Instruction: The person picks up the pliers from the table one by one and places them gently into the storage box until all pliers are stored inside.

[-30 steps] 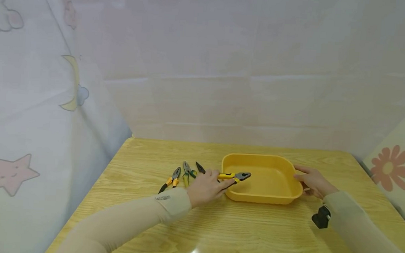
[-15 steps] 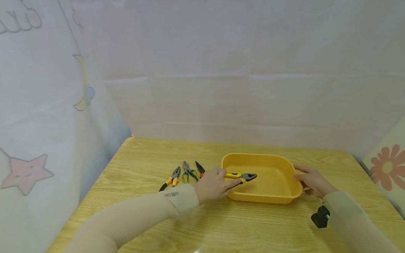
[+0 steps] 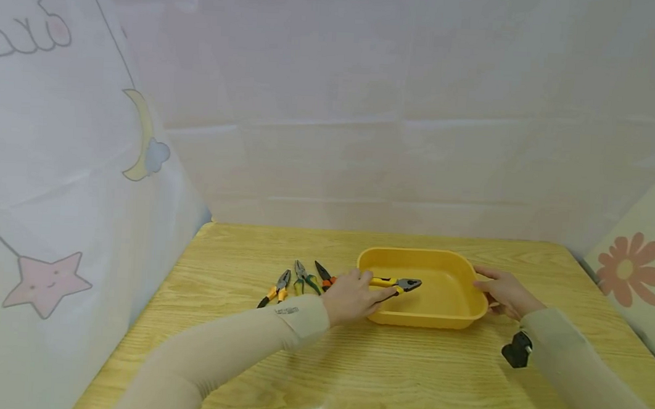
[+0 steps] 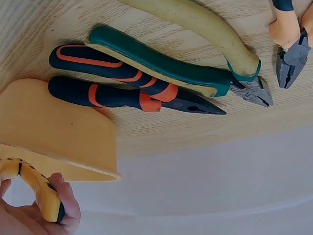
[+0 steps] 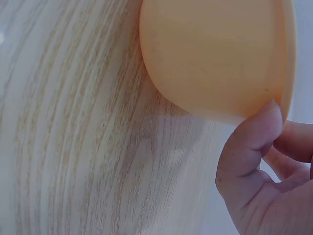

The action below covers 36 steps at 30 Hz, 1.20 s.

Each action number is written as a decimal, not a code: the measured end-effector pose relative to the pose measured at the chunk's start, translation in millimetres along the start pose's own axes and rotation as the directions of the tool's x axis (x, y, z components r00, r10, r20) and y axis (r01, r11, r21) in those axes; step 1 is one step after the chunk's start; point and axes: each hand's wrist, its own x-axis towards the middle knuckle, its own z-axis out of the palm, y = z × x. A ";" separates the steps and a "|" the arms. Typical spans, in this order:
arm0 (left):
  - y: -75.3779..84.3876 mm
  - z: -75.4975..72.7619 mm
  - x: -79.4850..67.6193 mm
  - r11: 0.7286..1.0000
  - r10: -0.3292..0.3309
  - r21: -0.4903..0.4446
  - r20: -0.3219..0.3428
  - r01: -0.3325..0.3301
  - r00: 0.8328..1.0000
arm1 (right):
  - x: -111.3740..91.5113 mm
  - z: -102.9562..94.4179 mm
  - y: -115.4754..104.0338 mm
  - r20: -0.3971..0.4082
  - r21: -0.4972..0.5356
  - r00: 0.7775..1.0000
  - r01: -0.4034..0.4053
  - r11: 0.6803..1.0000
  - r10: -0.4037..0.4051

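My left hand [image 3: 350, 297] grips combination pliers [image 3: 409, 285] by their yellow-and-black handles. Their grey head points right, over the left part of a yellow plastic bin [image 3: 427, 322]. In the left wrist view one curved handle [image 4: 46, 198] shows between thumb and fingers; the head is out of that view. My right hand [image 3: 508, 295] holds the bin's right end at the rim, and the right wrist view shows the thumb [image 5: 261, 127] against its wall. Left of the bin lie orange-and-black long-nose pliers [image 4: 117, 95], green-handled pliers [image 4: 161, 63] and orange-handled pliers [image 3: 282, 282].
Everything stands on a wood-grain table [image 3: 385, 380]. A pale printed curtain [image 3: 332, 106] rises behind and along the sides. The long-nose and green-handled pliers lie against each other, close to the bin's left wall. A black device [image 3: 517, 350] hangs at my right wrist.
My left hand has moved right with the combination pliers, bringing their head further over the bin. More of the long-nose pliers now shows. The right hand and bin have hardly moved.
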 end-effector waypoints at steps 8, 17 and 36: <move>2.5 0.3 11.4 1.000 0.023 0.012 0.006 -0.023 1.000 | -1.7 -1.4 -0.4 -0.012 -0.013 1.000 -0.015 1.000 0.014; 7.9 -4.0 27.7 0.998 0.057 -0.006 0.043 -0.057 0.997 | -1.7 -0.6 -0.7 -0.022 -0.018 0.999 -0.024 1.000 0.024; 17.1 -7.7 47.7 0.997 0.078 0.001 0.124 -0.079 0.989 | -4.2 3.0 -1.4 -0.032 -0.009 0.999 -0.026 1.000 0.026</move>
